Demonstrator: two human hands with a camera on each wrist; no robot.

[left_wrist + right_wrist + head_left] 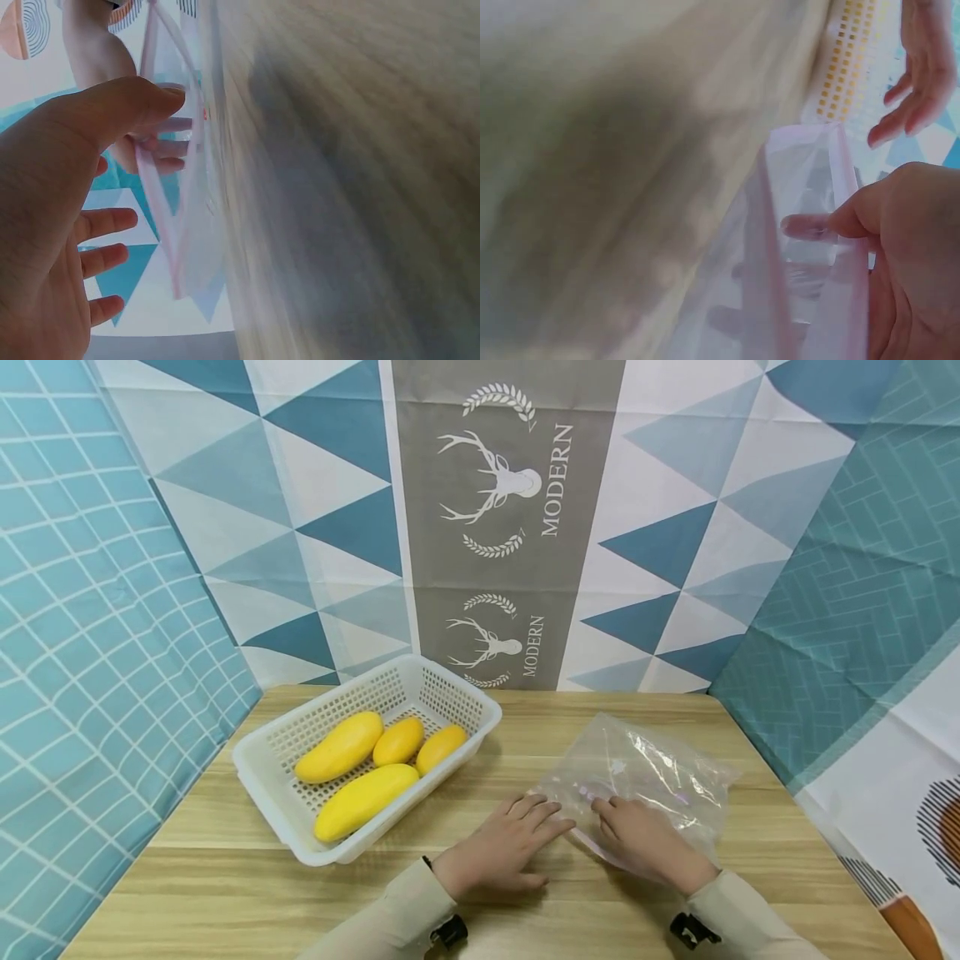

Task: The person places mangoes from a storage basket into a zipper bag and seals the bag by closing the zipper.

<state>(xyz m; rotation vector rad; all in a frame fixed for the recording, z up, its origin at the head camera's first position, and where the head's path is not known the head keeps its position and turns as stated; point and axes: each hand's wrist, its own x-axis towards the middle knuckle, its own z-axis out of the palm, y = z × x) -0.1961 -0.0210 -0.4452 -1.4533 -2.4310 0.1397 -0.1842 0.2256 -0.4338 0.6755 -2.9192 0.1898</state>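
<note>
A clear plastic zip bag (637, 768) with pinkish edges lies on the right half of the table. My right hand (641, 835) holds the bag at its mouth, the thumb on one edge and the fingers showing through the film in the right wrist view. The mouth (810, 135) gapes there, its two edges apart. Just left of the bag, my left hand (504, 845) hovers low over the table with spread, relaxed fingers. In the left wrist view its thumb (142, 101) overlaps the bag's edge, and nothing is in its palm.
A white perforated basket (258, 777) stands on the left of the wooden table (225, 893). Inside lie several yellow mangoes (366, 799), some larger than others. Patterned cloths (330, 510) hang behind and on both sides of the table.
</note>
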